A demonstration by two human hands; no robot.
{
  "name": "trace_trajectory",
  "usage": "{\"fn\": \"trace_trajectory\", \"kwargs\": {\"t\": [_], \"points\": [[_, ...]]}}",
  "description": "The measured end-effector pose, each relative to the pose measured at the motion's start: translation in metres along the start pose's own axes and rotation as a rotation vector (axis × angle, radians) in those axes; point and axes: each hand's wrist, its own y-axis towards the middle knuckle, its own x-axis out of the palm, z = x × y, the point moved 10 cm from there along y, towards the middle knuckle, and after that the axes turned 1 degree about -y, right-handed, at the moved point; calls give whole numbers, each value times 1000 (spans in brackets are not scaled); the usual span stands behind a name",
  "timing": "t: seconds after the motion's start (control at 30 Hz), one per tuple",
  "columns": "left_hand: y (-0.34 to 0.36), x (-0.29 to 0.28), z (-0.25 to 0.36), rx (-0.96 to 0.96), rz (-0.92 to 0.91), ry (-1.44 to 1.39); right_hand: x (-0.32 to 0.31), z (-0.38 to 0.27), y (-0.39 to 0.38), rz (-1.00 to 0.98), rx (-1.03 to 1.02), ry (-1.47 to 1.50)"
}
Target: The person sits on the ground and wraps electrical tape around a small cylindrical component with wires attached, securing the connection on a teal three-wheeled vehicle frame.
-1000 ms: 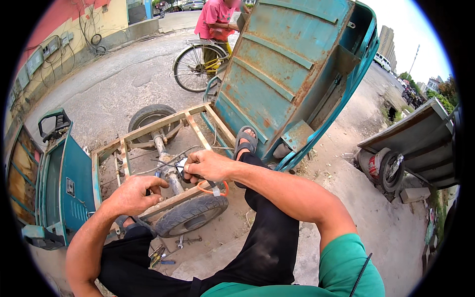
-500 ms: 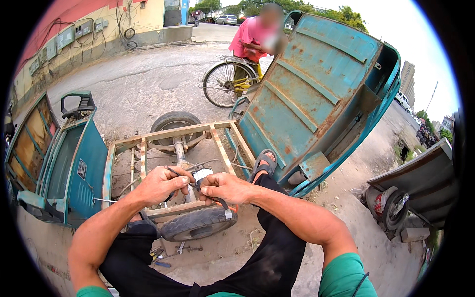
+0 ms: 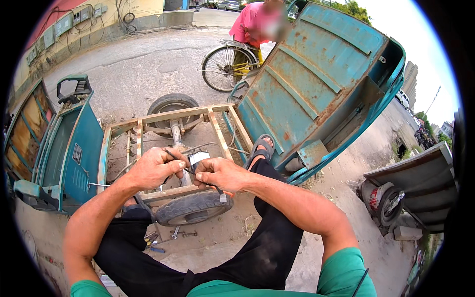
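Over the bare metal frame of a cargo tricycle, both hands work on black cable. My left hand pinches a black cable between thumb and fingers, and part of it hangs below the palm. Close by on the right, my right hand is closed on a black cable too; a tail with a pale tag sticks out under it. Whether both hold one length, I cannot tell. Just beyond the fingers sits a silvery-white part on the axle. My fingers hide where the cable pieces meet.
A near wheel lies below my hands, with a far wheel opposite. The rusty teal cargo bed is tipped up at right. Wrenches lie on the ground. A person in pink stands by a yellow bicycle.
My view has tilted slightly, so the scene sits higher. My hands stay close together on the cable; the left has shifted a little left. The person in pink leans lower.
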Motion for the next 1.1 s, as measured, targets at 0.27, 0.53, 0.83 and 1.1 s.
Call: {"fn": "trace_trajectory", "kwargs": {"t": [0.27, 0.53, 0.83, 1.1], "points": [[-5, -2, 4, -61, 59, 45, 0, 6, -2, 51, 44, -84], [2, -11, -6, -29, 91, 39, -6, 1, 0, 78, 53, 29], [-1, -8, -1, -20, 83, 75, 3, 13, 1, 14, 86, 159], [0, -13, -7, -4, 97, 38, 0, 14, 0, 55, 149, 283]]}}
